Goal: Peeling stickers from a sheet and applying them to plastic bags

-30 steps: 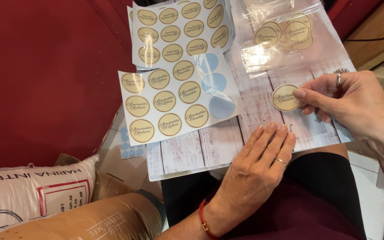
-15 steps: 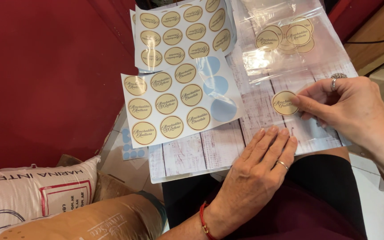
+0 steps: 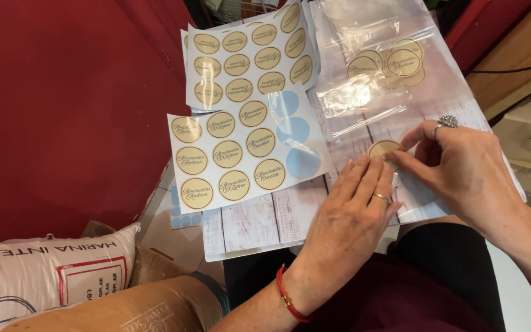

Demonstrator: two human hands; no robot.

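Round gold sticker (image 3: 383, 148) sits on a clear plastic bag (image 3: 394, 104), w/ the bag lying flat on a whitewashed wood-look board (image 3: 259, 218) over the person's lap. Right hand (image 3: 462, 169) has its fingers (image 3: 405, 158) narrow, pinched on the sticker's right edge, thumb & index tips touching it; a ring w/ a sparkly top shows on that hand. Left hand (image 3: 351, 215) lies flat, palm down, fingers together, tips just at the sticker's lower left edge, pressing the bag to the board; holds nothing. Gold band on one finger, red bracelet (image 3: 289, 299) at the wrist.

Further up inside the bag: a small pile of the same gold stickers (image 3: 394, 61), overlapping.

Left of the bag, near sticker sheet (image 3: 241, 157): white backing, rows of gold rounds, w/ three pale blue blank circles on its right side where rounds are gone. Far sticker sheet (image 3: 247, 58) lies above it, partly tucked under, mostly full.

Bottom left: white sack (image 3: 44, 276) w/ red & black print, brown paper bag (image 3: 136, 310) beside it. Red surface (image 3: 62, 110) fills the left side. Can't tell what's under the board.
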